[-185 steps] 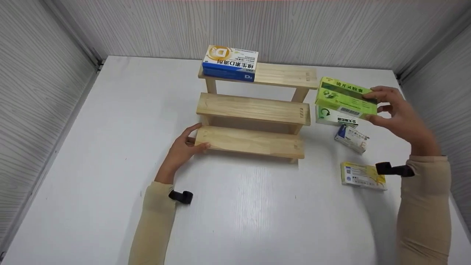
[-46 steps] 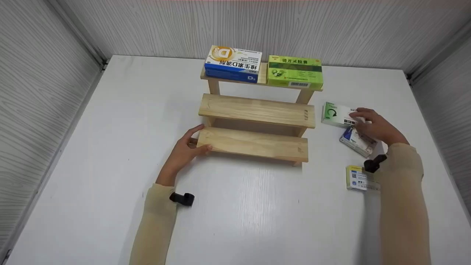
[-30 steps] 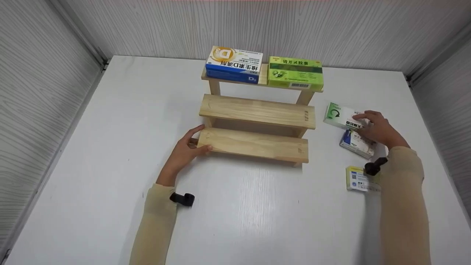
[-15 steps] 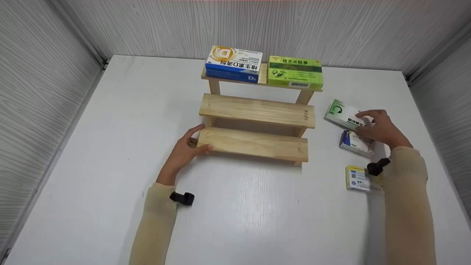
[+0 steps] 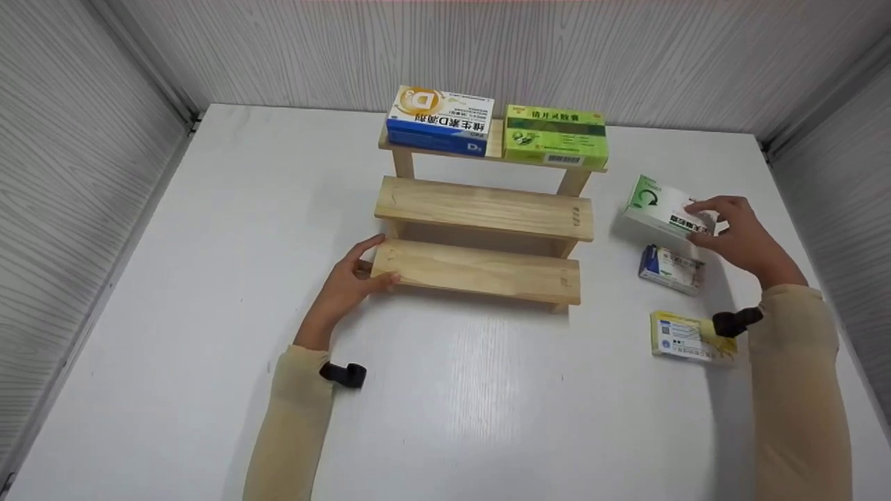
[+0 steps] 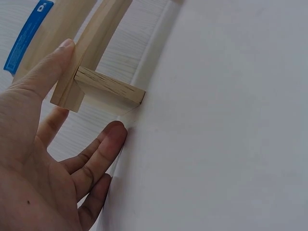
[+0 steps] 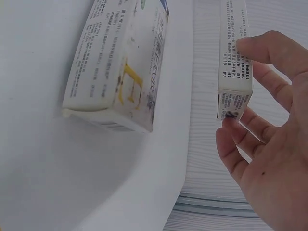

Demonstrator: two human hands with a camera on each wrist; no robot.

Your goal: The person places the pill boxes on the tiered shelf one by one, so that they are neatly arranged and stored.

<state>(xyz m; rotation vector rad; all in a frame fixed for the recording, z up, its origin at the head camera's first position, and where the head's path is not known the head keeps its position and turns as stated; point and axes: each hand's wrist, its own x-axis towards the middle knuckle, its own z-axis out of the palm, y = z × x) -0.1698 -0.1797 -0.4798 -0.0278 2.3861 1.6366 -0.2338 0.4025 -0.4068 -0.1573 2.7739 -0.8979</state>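
Observation:
A three-step wooden display rack (image 5: pixel 480 270) stands on the white table. My left hand (image 5: pixel 342 289) holds the left end of its lowest step, thumb at the front edge; in the left wrist view the other fingers spread beside the step's leg (image 6: pixel 110 89). On the right, my right hand (image 5: pixel 748 240) pinches the right end of a white and green medicine box (image 5: pixel 667 207), which is tilted and raised off the table. The right wrist view shows the thumb on that box's printed side (image 7: pixel 233 43). A small white and blue medicine box (image 5: pixel 672 268) lies just in front of it.
On the top step sit a blue and white vitamin D box (image 5: pixel 440 120) at left and a green medicine box (image 5: pixel 555 137) at right. A yellow and white box (image 5: pixel 689 337) lies near my right sleeve. Grey wood-grain walls (image 5: pixel 459 49) border the table.
The green box went from my right hand onto the top step. Since then my right hand has taken the white and green box, turned it and lifted it. The left hand stays put.

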